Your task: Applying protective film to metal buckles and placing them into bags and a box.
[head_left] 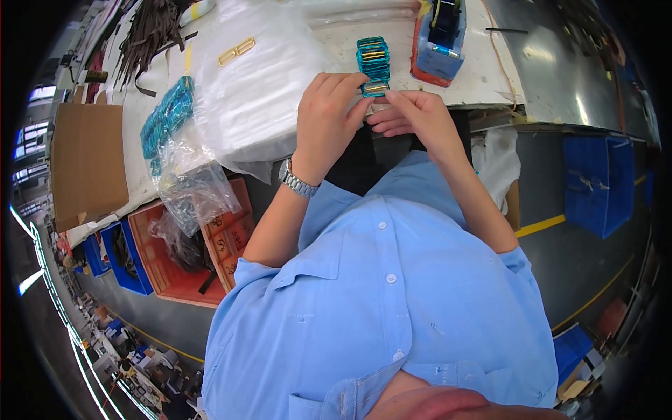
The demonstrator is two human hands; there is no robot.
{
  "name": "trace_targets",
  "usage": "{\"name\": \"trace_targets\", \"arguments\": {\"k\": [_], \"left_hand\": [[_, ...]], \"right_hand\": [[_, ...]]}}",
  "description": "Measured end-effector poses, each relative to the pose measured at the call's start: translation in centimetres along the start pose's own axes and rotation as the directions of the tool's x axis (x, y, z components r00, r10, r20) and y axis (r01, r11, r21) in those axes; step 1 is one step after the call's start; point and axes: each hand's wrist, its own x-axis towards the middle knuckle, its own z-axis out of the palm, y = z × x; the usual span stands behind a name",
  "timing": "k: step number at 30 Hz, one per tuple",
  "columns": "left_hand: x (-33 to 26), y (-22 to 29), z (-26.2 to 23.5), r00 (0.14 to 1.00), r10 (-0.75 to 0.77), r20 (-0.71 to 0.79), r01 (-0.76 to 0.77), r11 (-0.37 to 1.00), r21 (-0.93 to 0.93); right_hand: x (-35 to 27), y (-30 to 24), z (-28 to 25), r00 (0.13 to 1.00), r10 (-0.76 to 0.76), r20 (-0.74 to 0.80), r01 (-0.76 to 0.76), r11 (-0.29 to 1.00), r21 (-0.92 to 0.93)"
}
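Note:
At the table's near edge, my left hand (327,119) pinches the left side of a gold-coloured buckle (376,89) edged in teal wrapping. The fingertips of my right hand (423,120) close on its right side, the other fingers curled below. Directly behind it stretches a row of teal-wrapped buckles (373,59), packed close together. A bare gold double-loop buckle (236,52) lies apart on clear plastic sheeting (259,91) to the left. Farther left, more teal-wrapped pieces (168,115) lie in a heap beside a crumpled clear bag (192,178).
A blue tape dispenser (439,42) stands right of the row. Dark straps (150,35) lie at the back left, near a cardboard flap (87,161). Below the table's left side is a red crate (175,259); a blue bin (599,183) stands at right.

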Motion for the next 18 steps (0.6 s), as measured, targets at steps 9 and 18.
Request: {"name": "trace_targets", "arguments": {"k": [9,18], "left_hand": [[0.5,-0.5,-2.1,0.996,-0.023,-0.092,0.025,0.999,0.02],[6.8,-17.2,-12.2,0.989,-0.02,0.144,-0.067,0.815,0.576]], "right_hand": [[-2.9,1.1,-2.5,0.984,-0.151,-0.099,0.123,0.962,-0.245],[-5.6,-4.5,-4.0,0.783,-0.555,-0.282,0.422,0.806,-0.416]]}}
